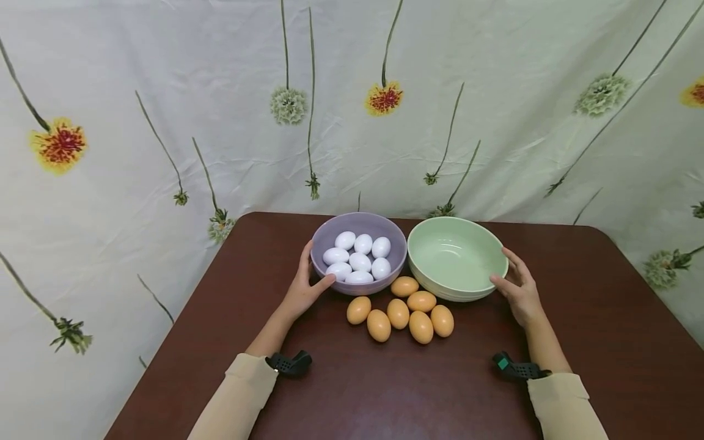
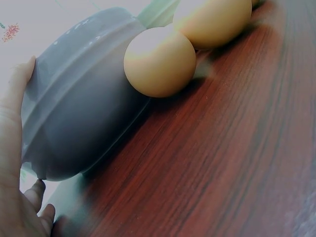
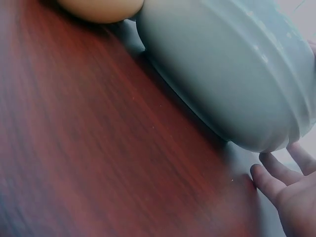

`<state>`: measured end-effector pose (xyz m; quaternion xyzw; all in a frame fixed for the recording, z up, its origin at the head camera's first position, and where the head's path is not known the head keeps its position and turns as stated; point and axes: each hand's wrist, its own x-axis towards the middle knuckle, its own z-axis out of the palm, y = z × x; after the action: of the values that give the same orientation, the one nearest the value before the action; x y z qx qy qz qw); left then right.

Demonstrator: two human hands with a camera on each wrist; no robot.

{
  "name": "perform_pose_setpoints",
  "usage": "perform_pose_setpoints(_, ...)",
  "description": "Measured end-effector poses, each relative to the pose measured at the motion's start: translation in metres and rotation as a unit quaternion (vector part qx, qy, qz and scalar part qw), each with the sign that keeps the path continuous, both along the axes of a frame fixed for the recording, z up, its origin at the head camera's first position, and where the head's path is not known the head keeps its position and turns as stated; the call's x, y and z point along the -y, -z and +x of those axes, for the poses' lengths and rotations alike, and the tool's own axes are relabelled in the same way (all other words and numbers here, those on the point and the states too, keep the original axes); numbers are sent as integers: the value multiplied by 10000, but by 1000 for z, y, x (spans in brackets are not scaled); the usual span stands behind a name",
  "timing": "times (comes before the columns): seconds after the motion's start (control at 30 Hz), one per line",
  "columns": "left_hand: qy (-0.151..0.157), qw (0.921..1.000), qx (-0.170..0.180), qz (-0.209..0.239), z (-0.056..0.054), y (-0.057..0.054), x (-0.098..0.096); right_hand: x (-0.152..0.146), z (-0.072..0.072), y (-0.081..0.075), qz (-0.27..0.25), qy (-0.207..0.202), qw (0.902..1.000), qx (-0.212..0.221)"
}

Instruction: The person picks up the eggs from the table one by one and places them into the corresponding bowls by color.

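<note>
In the head view a purple bowl [image 1: 359,288] stands on the table, holding several white eggs [image 1: 360,262]. My left hand [image 1: 302,293] holds its left side, thumb at the front rim and fingers around the outer wall. Right beside it is a green bowl [image 1: 456,260] with nothing inside. Its right side is held by my right hand [image 1: 522,296], thumb near the front rim. In the right wrist view, fingertips [image 3: 266,180] are at the green bowl's lower wall. Several brown eggs [image 1: 398,313] lie loose on the table in front of the bowls.
The dark red-brown table [image 1: 385,391] reaches back to a white cloth [image 1: 236,110] printed with flowers. Both bowls stand near the table's far edge. Each wrist wears a black strap [image 1: 291,363].
</note>
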<state>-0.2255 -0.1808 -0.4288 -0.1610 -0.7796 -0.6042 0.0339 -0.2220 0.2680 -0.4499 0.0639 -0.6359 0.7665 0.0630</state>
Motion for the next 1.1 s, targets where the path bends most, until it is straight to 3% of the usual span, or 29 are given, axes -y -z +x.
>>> perform_pose_setpoints(0.3, -67, 9998, -88, -151, 4, -7, -1, 0, 3, 1, -127, 5, 9999, -62)
perform_pose_setpoints(0.53, -375, 9982, -152, -444, -2, 12, 8, 0, 3, 1, -107, -32, 9999, -71)
perform_pose_setpoints(0.6, -437, 9974, -198, -543, -1, 13, 9, 0, 3, 1, -115, -24, 9999, -45)
perform_pose_setpoints(0.83, -462, 9948, -655, -631, 15, 0, 4, -1, 2, 1, -123, 38, 9999, -24)
perform_pose_setpoints(1.1, -681, 9882, -776, -1128, 45, -4, -3, 0, 2, 2, -114, -7, 9999, -101)
